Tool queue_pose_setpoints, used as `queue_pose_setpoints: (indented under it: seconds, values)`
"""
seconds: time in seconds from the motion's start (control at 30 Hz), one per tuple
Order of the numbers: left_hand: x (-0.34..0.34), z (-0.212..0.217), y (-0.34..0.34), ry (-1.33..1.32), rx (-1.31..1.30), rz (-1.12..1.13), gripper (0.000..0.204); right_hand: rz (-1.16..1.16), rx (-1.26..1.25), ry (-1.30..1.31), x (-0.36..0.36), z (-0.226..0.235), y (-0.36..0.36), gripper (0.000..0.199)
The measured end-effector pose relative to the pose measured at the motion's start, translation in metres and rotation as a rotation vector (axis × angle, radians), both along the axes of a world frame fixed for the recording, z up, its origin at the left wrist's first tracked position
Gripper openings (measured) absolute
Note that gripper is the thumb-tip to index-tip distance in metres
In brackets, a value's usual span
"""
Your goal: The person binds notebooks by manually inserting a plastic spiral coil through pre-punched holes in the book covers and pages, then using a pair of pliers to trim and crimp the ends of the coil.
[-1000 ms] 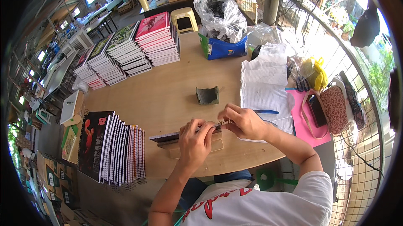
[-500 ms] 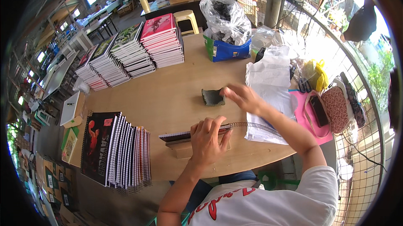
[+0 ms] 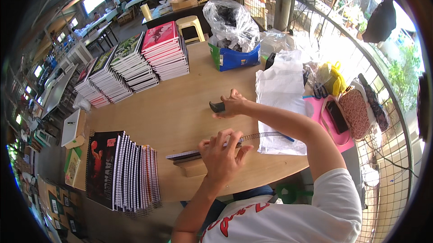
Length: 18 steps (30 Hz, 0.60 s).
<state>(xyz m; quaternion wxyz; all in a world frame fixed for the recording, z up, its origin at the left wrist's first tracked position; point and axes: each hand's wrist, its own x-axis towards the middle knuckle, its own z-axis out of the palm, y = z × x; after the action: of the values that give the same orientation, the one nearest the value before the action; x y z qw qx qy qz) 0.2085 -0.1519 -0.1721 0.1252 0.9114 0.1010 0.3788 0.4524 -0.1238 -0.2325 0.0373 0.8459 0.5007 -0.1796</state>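
My left hand [image 3: 222, 153] presses on a thin notebook [image 3: 189, 155] that rests on a small wooden block [image 3: 191, 169] near the front edge of the round wooden table [image 3: 180, 107]. A metal spiral wire [image 3: 264, 135] sticks out to the right of the notebook. My right hand [image 3: 232, 104] reaches out over the middle of the table and closes on a small dark tool [image 3: 217, 106].
A fanned row of spiral notebooks [image 3: 122, 171] lies at the front left. Tall stacks of notebooks [image 3: 135, 60] stand at the back left. A blue box with a plastic bag [image 3: 232, 35], loose white sheets [image 3: 282, 94], a pink folder [image 3: 336, 126] and a woven pouch [image 3: 356, 112] sit to the right.
My right hand has left the spiral wire at the notebook and reached forward onto the dark tool in the middle of the table. My left hand stays on the notebook.
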Motion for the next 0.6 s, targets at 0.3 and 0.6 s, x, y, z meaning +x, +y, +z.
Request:
queue_pose_setpoints:
  seconds: [0.3, 0.6]
  values:
    - [-0.005, 0.005, 0.000, 0.040, -0.064, -0.031, 0.017, -0.134, -0.048, 0.093, -0.008, 0.000, 0.021, 0.088]
    - [-0.013, 0.005, 0.003, 0.097, 0.000, -0.176, 0.018, 0.176, 0.376, 0.132, 0.015, -0.004, -0.040, 0.062]
